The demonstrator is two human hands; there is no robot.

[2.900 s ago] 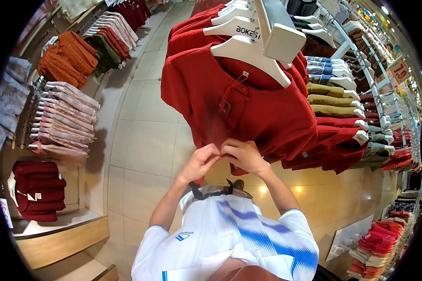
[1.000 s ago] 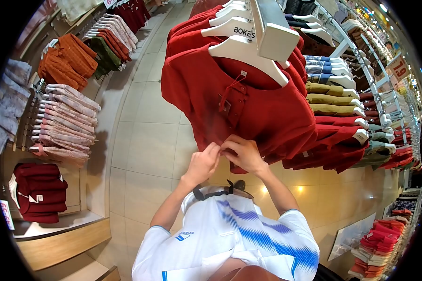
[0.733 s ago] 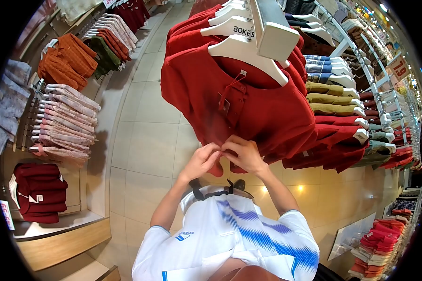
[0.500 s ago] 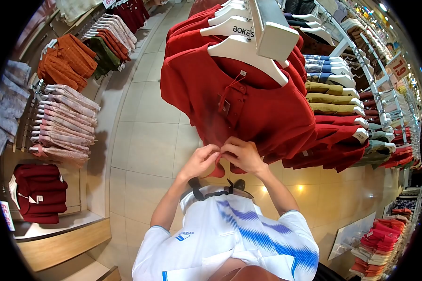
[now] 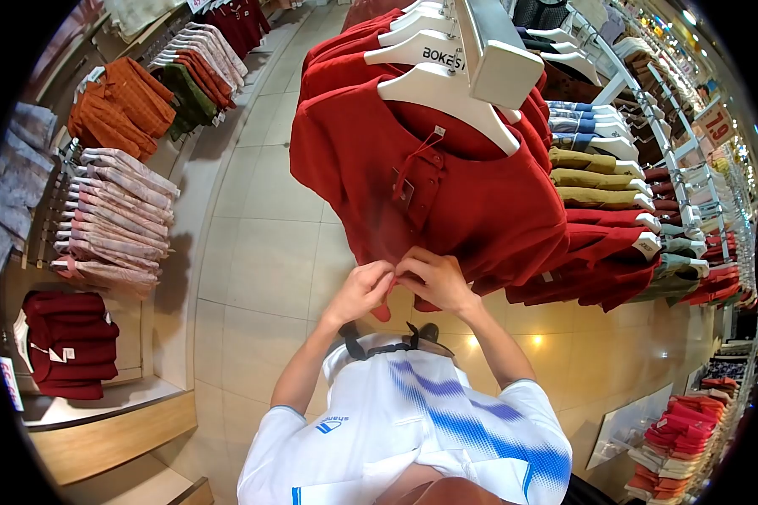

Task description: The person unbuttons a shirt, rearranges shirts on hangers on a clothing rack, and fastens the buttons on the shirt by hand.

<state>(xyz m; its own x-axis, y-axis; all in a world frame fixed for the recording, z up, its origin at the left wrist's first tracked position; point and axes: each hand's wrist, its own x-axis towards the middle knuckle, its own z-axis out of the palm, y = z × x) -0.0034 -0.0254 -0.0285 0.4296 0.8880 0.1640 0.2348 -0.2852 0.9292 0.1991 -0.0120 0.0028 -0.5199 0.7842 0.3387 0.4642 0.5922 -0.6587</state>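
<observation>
A red shirt (image 5: 497,198) hangs on a white hanger (image 5: 446,103) at the front end of a rail. It has a buttoned placket and a tag on a red string near the neck. Both my hands meet at the lower front of this shirt. My left hand (image 5: 366,290) pinches its red cloth between thumb and fingers. Fingertips to fingertips with it, my right hand (image 5: 434,278) grips the same cloth, its fingers bent. A small strip of red fabric hangs just below my fingers. What exactly lies between the fingertips is partly hidden.
The white rail end (image 5: 507,80) juts toward me above the shirt. On the right, another rack holds mustard shirts (image 5: 594,177) and more garments. Pink patterned shirts (image 5: 118,219) hang along the left wall, above a wooden ledge (image 5: 114,438). Tiled floor (image 5: 257,261) lies between.
Both hands keep almost the same pinch on the shirt's lower front. The red fabric hanging beneath the fingers has shifted slightly. The view has moved a little.
</observation>
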